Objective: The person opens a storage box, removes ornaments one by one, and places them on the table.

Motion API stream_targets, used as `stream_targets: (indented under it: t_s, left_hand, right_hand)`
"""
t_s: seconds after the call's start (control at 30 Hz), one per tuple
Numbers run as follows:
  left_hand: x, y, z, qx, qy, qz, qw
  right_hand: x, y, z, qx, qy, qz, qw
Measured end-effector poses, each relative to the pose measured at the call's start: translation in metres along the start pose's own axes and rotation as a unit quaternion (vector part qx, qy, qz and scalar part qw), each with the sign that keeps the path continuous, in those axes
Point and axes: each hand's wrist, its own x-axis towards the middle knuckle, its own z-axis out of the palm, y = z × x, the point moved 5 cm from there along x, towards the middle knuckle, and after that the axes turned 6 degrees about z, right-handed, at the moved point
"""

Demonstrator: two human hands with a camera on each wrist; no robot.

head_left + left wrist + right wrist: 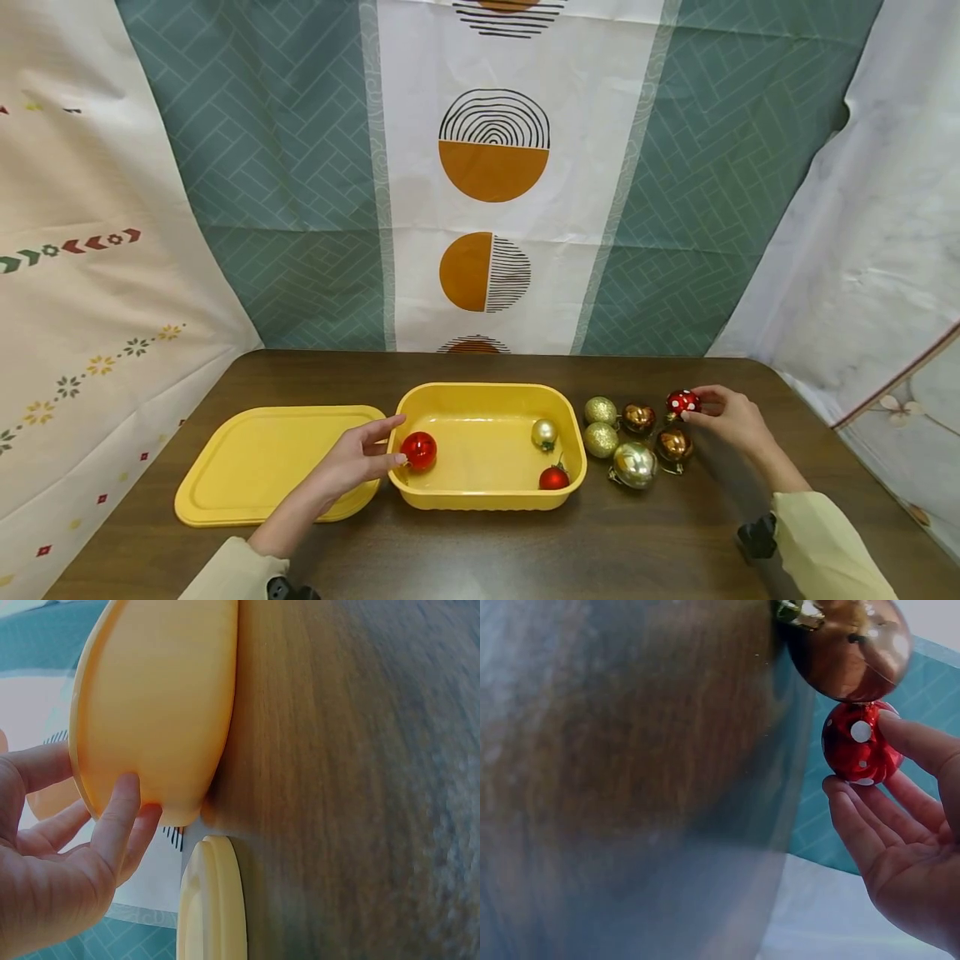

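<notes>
My left hand holds the left rim of a yellow plastic box. In the left wrist view, fingers lie against its outer wall while the thumb reaches over the rim. A shiny red bauble lies inside near that hand; a small pale gold bauble and another red bauble are at the box's right side. My right hand pinches a red bauble with white dots between thumb and fingers. Close beside it are two copper-brown baubles, one behind the other.
Right of the box sit two glittery gold baubles and a larger shiny pale gold bauble. A yellow lid lies flat on the dark wooden table, left of the box. Patterned cloth hangs behind the table.
</notes>
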Motion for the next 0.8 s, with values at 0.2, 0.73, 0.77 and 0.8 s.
stream_targets:
  t_s: [0.2,0.73,0.77,0.8]
  left_hand:
    - [0.000,0.000,-0.001,0.004,-0.002,-0.002,1.0000]
    - [-0.001,-0.002,-0.001,0.012,0.003,-0.005,0.9999]
    - [-0.001,-0.002,-0.001,0.011,0.003,-0.005,0.9999]
    - [-0.001,-0.002,-0.001,0.010,0.002,-0.005,0.9999]
  right_hand:
    - [0.006,0.001,0.007,-0.006,-0.009,-0.008,0.9999]
    - [0.011,0.000,0.015,-0.004,-0.030,-0.012,0.9995]
    - [0.011,0.000,0.015,-0.003,-0.029,-0.010,0.9995]
    - [0.011,0.000,0.015,-0.002,-0.030,-0.009,0.9995]
